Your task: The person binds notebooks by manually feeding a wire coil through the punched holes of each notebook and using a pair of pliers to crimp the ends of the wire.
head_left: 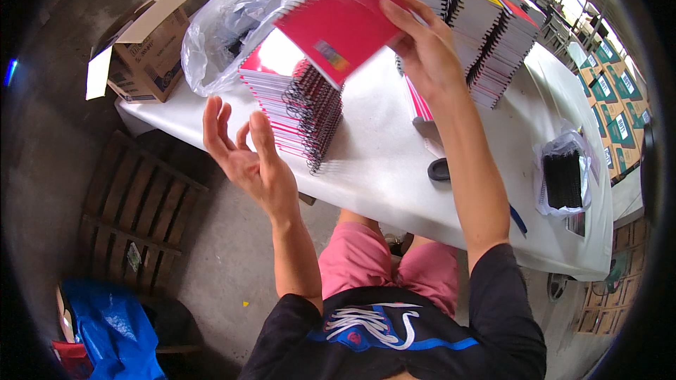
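Observation:
A red spiral notebook [345, 24] is gripped at its right edge by my right hand [424, 46], thumb on the cover. It hangs tilted over the right side of a tall stack of spiral notebooks [282, 109], whose black wire coils face right and toward me. My left hand [246, 155] is raised in front of that stack, palm up, with its fingers apart and nothing in it. Under my right forearm, partly hidden, lie more red-edged notebooks [418, 102] on the white-covered table [380, 162].
Tall notebook stacks [479, 21] stand at the back right. A clear plastic bag [211, 42] and an open cardboard box [151, 53] are at the left. On the right lie a bag of black coils [563, 176], a black ring-shaped object [439, 169] and a blue strip [517, 219].

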Motion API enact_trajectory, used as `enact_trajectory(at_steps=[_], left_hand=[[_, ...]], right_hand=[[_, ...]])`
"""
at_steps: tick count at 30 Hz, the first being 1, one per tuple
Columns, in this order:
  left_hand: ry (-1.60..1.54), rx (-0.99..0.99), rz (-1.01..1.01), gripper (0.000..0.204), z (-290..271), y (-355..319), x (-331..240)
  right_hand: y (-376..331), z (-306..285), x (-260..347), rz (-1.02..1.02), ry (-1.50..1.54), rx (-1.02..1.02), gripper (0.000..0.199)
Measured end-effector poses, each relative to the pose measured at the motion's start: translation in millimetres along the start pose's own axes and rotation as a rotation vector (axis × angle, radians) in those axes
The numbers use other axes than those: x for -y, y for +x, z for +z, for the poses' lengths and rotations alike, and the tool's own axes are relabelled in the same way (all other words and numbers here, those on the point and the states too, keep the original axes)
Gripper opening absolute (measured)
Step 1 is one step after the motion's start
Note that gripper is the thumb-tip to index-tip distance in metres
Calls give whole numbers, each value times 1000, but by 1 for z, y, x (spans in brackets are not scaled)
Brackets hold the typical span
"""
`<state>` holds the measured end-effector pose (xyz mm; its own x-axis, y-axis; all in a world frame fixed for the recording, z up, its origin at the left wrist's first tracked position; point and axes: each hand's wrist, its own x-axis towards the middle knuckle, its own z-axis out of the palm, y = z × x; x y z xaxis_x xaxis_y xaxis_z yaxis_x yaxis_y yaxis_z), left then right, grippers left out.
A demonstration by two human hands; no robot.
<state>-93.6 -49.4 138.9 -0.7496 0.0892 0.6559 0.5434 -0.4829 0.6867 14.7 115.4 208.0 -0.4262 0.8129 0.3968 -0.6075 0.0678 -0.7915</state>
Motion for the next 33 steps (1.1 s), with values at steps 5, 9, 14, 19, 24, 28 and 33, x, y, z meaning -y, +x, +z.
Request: enact_trajectory(at_steps=[5,9,14,19,24,28,33], left_hand=[[109,58,-35,55,5,37,37],[93,200,-114,52,7,48,52],[-97,240,-124,48,10,45,58],[-177,245,-35,49,9,50,64],[-185,161,-31,50,2,52,62],[4,-74,24,32,-22,51,49],[-52,-240,251,25,-22,27,6]], right_hand=[[67,34,-37,-49,-484,215,41],[76,38,-52,-328,-1390,297,44],[72,27,-67,-116,-1217,330,40],[56,38,-65,-157,-1370,256,44],[51,-1,-66,-285,-1314,120,45],[39,-121,-38,-16,-1558,-89,54],[-8,-225,-47,635,-1667,-37,80]])
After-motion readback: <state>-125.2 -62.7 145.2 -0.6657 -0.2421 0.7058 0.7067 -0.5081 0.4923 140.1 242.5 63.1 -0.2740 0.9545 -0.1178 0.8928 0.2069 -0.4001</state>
